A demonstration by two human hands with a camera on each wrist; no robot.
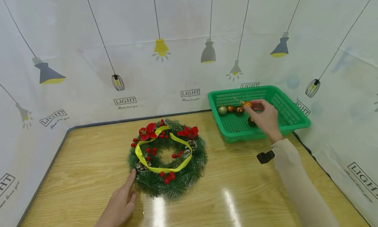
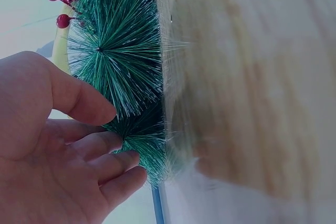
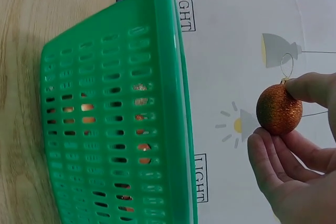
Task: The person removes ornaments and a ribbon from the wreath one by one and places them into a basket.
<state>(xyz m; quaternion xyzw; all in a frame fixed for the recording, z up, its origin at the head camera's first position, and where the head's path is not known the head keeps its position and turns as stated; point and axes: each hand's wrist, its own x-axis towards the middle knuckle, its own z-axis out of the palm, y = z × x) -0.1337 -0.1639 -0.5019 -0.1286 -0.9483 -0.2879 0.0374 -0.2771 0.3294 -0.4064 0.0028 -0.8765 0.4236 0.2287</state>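
My right hand [image 1: 265, 118] pinches an orange glitter Christmas bauble [image 3: 279, 109] between thumb and fingertips, over the green plastic basket [image 1: 242, 137]. A thin hanging loop [image 3: 286, 65] stands up from the bauble's gold cap. At the wreath's left front edge is my left hand [image 1: 119, 200], its index finger extended to the green needles and its other fingers loosely bent. The green Christmas wreath [image 1: 174, 189] lies flat on the table. Red flowers [image 1: 147, 132], red berries [image 1: 167, 177] and pinecones decorate it. A yellow ribbon [image 1: 163, 170] lies in a loop over it.
Several baubles sit in the basket, among them a pale gold one [image 1: 222, 110] and a brown one [image 1: 239, 110]. The basket stands at the back right of the wooden table [image 1: 230, 174]. A white backdrop [image 1: 183, 66] printed with lamps rises behind and at both sides.
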